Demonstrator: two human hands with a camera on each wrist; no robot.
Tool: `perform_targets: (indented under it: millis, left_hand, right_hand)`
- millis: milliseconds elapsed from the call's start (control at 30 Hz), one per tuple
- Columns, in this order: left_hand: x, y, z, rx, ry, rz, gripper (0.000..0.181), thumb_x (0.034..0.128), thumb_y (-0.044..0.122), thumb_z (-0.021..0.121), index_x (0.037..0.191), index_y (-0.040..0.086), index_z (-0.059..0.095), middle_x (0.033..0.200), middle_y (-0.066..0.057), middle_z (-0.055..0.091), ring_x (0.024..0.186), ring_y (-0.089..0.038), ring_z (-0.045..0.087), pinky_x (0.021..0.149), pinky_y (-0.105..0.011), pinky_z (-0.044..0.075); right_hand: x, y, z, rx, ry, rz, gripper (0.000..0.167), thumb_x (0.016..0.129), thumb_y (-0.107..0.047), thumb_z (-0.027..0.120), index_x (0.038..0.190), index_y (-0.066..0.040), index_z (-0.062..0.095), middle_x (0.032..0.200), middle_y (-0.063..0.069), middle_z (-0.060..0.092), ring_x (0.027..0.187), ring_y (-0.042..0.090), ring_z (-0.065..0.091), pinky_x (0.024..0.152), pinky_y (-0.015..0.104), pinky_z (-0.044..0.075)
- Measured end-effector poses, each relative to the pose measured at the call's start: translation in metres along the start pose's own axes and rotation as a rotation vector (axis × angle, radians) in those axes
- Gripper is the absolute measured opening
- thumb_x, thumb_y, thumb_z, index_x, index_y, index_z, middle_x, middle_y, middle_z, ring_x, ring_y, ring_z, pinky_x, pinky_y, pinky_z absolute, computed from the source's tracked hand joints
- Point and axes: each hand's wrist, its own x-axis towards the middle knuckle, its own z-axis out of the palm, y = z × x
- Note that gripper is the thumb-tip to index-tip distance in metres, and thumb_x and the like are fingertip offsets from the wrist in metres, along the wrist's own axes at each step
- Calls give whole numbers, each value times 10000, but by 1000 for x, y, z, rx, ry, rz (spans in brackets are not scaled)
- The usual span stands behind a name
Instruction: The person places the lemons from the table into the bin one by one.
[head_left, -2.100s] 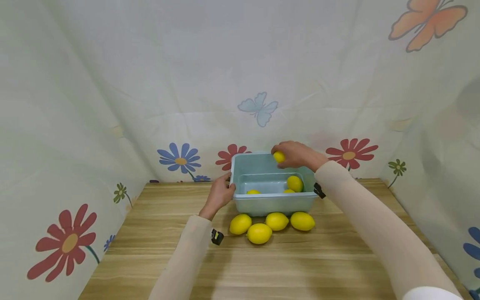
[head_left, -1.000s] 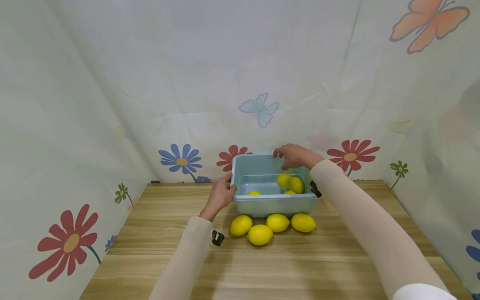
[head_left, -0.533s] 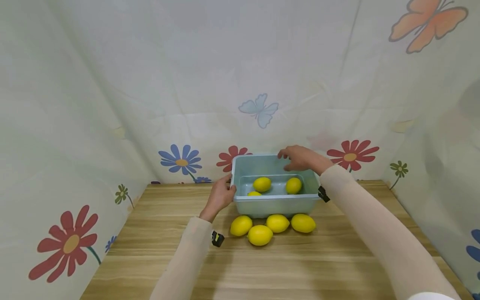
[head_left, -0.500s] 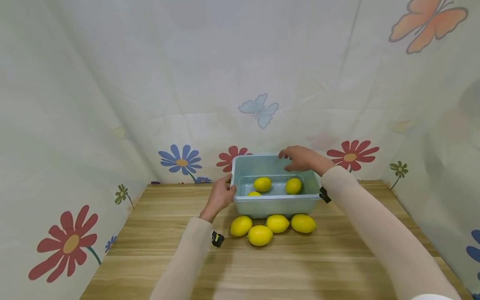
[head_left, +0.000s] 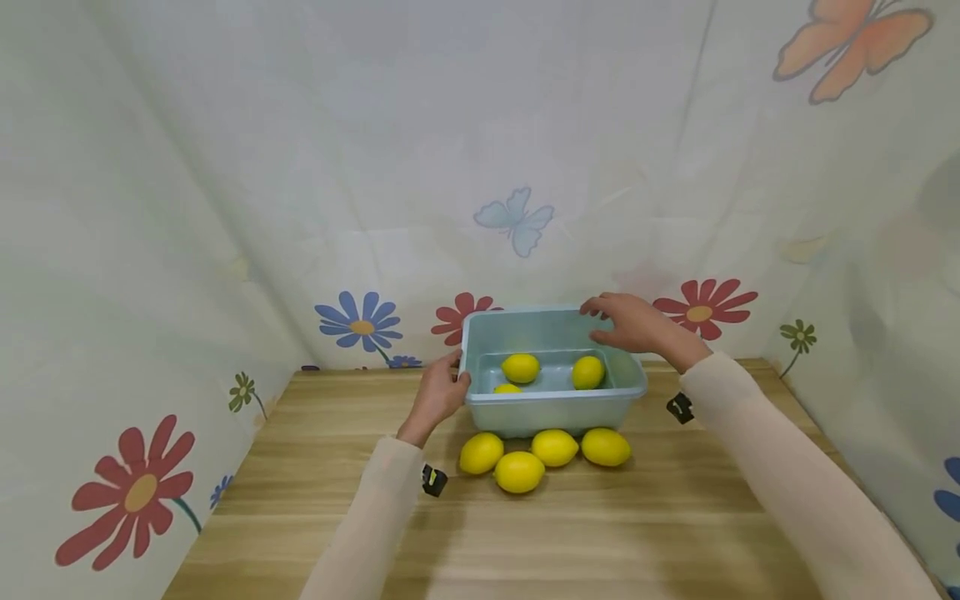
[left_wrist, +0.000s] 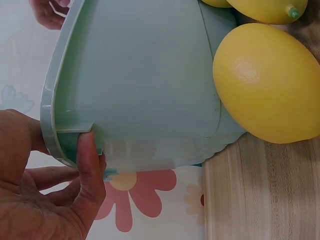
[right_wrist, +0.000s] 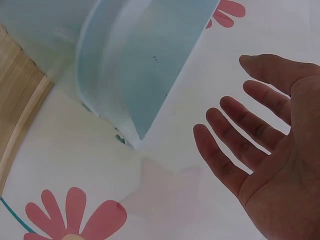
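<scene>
A pale blue-green plastic tub [head_left: 555, 414] stands on the table against the back sheet. My left hand [head_left: 437, 390] grips its left rim; in the left wrist view the thumb of that hand [left_wrist: 47, 187] lies against the outer wall below the rim. Above the tub's right part is my right hand [head_left: 637, 323], holding nothing, and the right wrist view shows its fingers [right_wrist: 235, 145] spread loosely, apart from the rim. Inside the tub lie a lemon [head_left: 521, 368] at left, another lemon [head_left: 588, 372] at right, and a third, mostly hidden by the front wall.
Several lemons [head_left: 519, 472] lie on the wooden table [head_left: 570, 537] close in front of the tub, one of them [left_wrist: 270, 82] large in the left wrist view. A white sheet with flowers and butterflies [head_left: 514, 218] encloses the table at the back and sides.
My right hand has let go of a lemon, which dropped into the tub, and a lemon came to lie at left inside. The hand then drew right. The left hand stayed on the rim.
</scene>
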Motion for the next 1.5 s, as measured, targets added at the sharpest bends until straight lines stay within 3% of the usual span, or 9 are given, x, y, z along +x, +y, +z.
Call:
perform_targets:
  millis: [300, 800, 967, 1233, 1500]
  left_hand:
    - [-2, -2, 1, 7, 18, 14, 480, 954, 130, 549, 1413, -1, 499, 1208, -196, 651, 1006, -312, 667, 829, -409, 587]
    - [0, -5, 3, 13, 16, 17, 475, 956, 138, 549, 1411, 10, 504, 1234, -202, 648, 1002, -309, 668, 839, -403, 585]
    - [1, -5, 2, 11, 15, 22, 482, 953, 133, 549, 1415, 1, 498, 1245, -218, 641, 999, -308, 662, 836, -403, 585]
    - [0, -3, 1, 3, 16, 24, 484, 956, 134, 545, 1419, 2, 494, 1232, -211, 646, 1001, -303, 662, 818, -395, 588]
    - [1, -5, 2, 0, 19, 31, 486, 952, 129, 549, 1415, -8, 495, 1234, -227, 642, 982, -296, 655, 820, -389, 585]
  right_hand:
    - [-23, 8, 2, 23, 92, 58, 443, 886, -196, 696, 1293, -64, 581, 1233, 133, 624, 1087, 309, 597, 938, 485, 540]
    - [-55, 32, 19, 101, 182, 181, 456, 906, -184, 665, 1317, -24, 548, 1257, 209, 599, 1086, 372, 618, 911, 533, 542]
    - [-59, 39, 24, 190, 183, 240, 457, 921, -170, 642, 1336, -19, 528, 1275, 253, 592, 1060, 426, 646, 860, 518, 569]
    - [-64, 48, 32, 371, 143, 335, 480, 951, -218, 615, 1371, -34, 473, 1323, 295, 551, 1068, 448, 612, 653, 340, 611]
    - [-67, 52, 39, 556, 87, 383, 541, 972, -219, 588, 1436, -18, 394, 1359, 318, 504, 1054, 420, 665, 691, 408, 613]
